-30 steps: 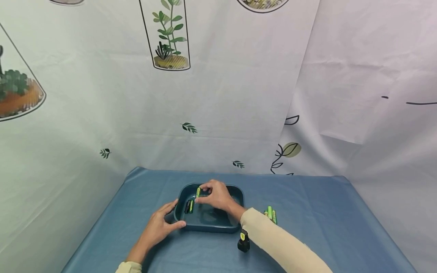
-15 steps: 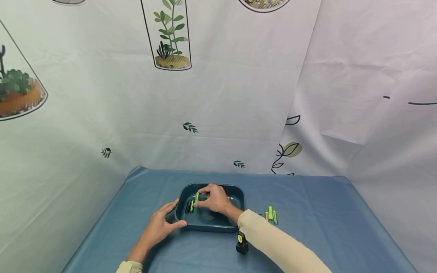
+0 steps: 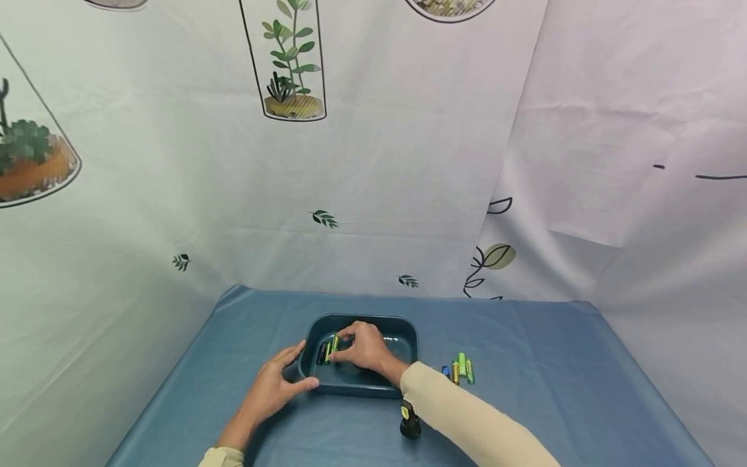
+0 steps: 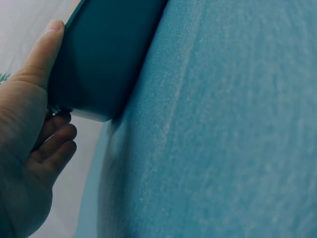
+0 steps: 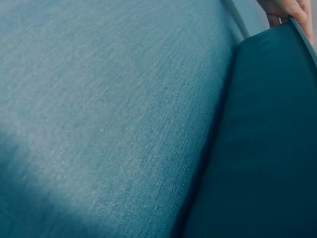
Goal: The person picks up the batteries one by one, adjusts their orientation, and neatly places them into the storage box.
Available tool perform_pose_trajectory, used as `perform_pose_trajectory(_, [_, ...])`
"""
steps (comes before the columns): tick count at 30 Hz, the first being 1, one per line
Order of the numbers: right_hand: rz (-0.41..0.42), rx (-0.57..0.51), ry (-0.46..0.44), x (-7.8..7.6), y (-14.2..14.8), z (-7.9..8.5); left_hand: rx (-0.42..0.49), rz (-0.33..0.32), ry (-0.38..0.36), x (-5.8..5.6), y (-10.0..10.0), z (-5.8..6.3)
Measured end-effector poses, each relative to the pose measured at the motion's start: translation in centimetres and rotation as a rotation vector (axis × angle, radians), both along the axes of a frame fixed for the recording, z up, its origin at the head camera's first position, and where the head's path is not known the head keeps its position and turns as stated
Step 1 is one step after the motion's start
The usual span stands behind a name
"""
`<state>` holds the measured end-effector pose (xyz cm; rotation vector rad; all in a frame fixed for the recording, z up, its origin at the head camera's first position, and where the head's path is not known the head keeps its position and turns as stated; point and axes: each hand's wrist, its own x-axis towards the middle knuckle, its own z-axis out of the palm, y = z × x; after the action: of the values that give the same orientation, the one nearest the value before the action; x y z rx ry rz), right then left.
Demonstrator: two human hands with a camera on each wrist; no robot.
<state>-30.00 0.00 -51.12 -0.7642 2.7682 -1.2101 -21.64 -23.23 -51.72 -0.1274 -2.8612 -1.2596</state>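
Note:
A dark teal rectangular tray (image 3: 362, 390) rests on the blue cloth. My left hand (image 3: 271, 386) holds its left front corner, thumb at the front rim and fingers along the left side; the left wrist view shows the thumb (image 4: 44, 49) against the rim. Inside the tray my right hand (image 3: 369, 349) pinches a green battery (image 3: 335, 342) between thumb and fingers. Just left of that, a black battery (image 3: 321, 353) and another green battery (image 3: 328, 352) lie side by side. The right wrist view catches only the tray's outer wall (image 5: 262, 134) and the left hand's fingers at its corner.
Right of the tray, several batteries lie on the cloth: a blue one (image 3: 446, 371), a yellowish one (image 3: 456, 372) and green ones (image 3: 462, 364). A black wrist camera (image 3: 410, 421) hangs under the right sleeve. Printed white curtains (image 3: 373, 162) stand behind the table.
My right hand has come down and slightly nearer with the green battery, which is now beside the two in the tray. More loose batteries show past the sleeve. The left hand has stayed put.

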Motion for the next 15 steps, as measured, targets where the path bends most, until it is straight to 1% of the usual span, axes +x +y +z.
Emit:
perform_pose_trajectory(9, [-0.017,0.018,-0.025,0.13,-0.49,-0.34,-0.002,0.002,0.010,0.02,-0.02,-0.02])
perform_pose_trajectory(15, [-0.008,0.035,-0.008,0.16,-0.51,-0.54,-0.004,0.008,0.010,0.07,0.00,-0.12])
